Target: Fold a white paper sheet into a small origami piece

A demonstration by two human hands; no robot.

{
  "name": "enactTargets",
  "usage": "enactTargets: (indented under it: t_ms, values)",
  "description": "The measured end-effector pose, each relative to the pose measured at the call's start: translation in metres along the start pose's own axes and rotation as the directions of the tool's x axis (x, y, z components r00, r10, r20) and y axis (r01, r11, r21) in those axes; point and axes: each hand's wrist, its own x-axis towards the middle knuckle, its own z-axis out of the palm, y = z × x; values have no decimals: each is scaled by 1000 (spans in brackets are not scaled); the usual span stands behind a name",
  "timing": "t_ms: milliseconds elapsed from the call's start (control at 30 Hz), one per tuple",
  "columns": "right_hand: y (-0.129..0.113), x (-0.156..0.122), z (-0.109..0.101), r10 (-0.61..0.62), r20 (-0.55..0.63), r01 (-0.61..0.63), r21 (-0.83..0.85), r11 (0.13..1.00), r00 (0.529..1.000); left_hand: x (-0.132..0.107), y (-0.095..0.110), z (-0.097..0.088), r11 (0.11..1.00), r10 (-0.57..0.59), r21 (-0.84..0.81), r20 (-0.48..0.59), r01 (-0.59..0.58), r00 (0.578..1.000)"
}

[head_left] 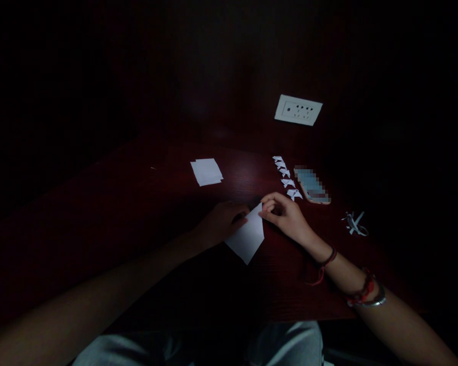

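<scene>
A white sheet of paper [249,235], partly folded to a point, lies on the dark red table [145,203] in front of me. My left hand [222,221] presses on its left edge with fingers curled. My right hand [284,213] pinches the paper's top corner between thumb and fingers. The scene is very dim.
A small stack of white paper squares [206,171] lies at the back left. A row of several folded paper pieces [286,176] sits beside a phone [312,185]. Thin paper scraps [354,223] lie to the right. A white wall socket [298,110] is behind.
</scene>
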Motion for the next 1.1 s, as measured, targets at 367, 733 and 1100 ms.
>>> enactTargets:
  t_ms: [367, 733, 1100]
  values:
    - [-1, -5, -11, -180, 151, 217, -282, 935, 972, -17, -2, -7, 894, 298, 295, 173, -338, 939]
    - [6, -15, -22, -351, 492, 567, -411, 713, 797, -29, 13, -10, 840, 262, 444, 170, -311, 950]
    - [14, -13, -22, -356, 526, 601, -422, 679, 772, -32, 8, 2, 873, 233, 390, 195, -294, 953]
